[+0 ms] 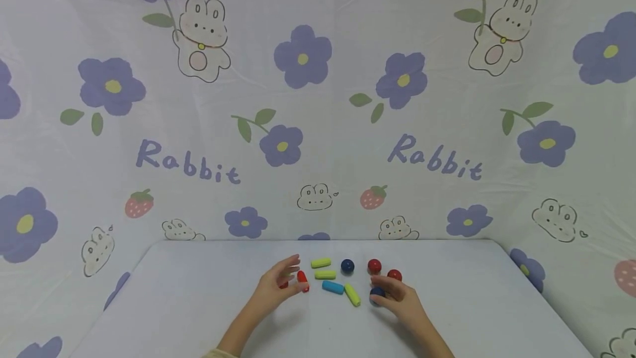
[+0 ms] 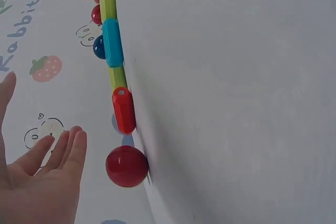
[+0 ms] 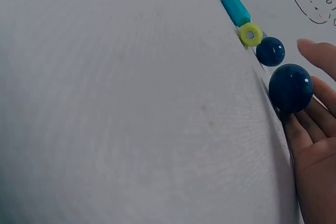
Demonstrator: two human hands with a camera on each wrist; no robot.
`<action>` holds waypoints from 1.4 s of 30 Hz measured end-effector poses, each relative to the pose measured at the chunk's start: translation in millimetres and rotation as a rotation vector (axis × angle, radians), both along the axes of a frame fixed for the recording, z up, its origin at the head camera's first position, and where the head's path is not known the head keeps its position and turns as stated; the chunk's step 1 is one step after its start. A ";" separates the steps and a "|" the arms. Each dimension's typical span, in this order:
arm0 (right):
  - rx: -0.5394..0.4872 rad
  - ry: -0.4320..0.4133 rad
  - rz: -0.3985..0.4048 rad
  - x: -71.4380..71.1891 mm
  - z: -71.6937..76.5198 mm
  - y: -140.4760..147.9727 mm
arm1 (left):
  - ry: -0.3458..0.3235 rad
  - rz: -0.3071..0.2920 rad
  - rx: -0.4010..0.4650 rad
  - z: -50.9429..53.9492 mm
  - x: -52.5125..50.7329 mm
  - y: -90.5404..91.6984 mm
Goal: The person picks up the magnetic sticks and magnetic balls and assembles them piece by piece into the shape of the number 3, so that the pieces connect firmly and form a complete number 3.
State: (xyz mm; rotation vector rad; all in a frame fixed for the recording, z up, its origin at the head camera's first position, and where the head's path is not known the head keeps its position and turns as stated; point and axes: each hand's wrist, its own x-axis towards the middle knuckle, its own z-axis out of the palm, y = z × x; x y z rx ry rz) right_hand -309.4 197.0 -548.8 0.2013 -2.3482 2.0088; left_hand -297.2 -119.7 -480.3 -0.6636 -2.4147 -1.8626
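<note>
My left hand (image 1: 272,287) hovers with fingers apart around a red ball (image 2: 127,166) and a short red stick (image 1: 302,278). In the left wrist view it touches neither. On the other side, my right hand (image 1: 408,301) curves loosely about a dark blue ball (image 3: 291,88) on the table. The right wrist view has its thumb raised away from that ball and its fingers just behind it. Whether those fingers touch the ball I cannot tell. Between the hands lie a blue stick (image 1: 333,287) and yellow-green sticks (image 1: 352,295).
Behind the hands, another dark blue ball (image 1: 347,266) and two red balls (image 1: 374,266) rest on the white table (image 1: 199,291). A cloth wall (image 1: 318,109) printed with flowers and rabbits rises at the table's back edge.
</note>
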 end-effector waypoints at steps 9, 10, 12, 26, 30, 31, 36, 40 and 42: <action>-0.022 0.009 0.031 2.6 -0.6 0.8 | -0.008 -0.103 0.151 1.1 -1.1 6.1; -0.024 0.011 0.034 2.5 -0.9 1.0 | -0.010 -0.111 0.162 0.5 -1.5 7.1; -0.022 0.016 0.038 2.7 -1.2 1.5 | -0.006 -0.119 0.164 -0.8 -2.4 9.1; -0.014 0.031 0.056 3.0 -0.6 2.0 | -0.070 -0.114 0.107 -9.3 -6.5 22.8; 0.006 0.041 0.044 3.7 -1.6 2.1 | -0.059 -0.119 0.114 -9.5 -6.3 25.5; 0.009 0.044 0.039 3.7 -2.0 2.1 | -0.053 -0.123 0.118 -9.8 -6.6 26.1; 0.033 0.048 0.012 3.2 -5.0 2.3 | -0.009 -0.136 0.128 -16.1 -12.6 30.8; 0.041 0.048 -0.007 3.1 -6.1 2.2 | 0.009 -0.137 0.125 -28.7 -22.8 35.0; 0.046 0.051 -0.011 3.3 -5.6 1.9 | 0.013 -0.133 0.120 -34.9 -27.4 37.1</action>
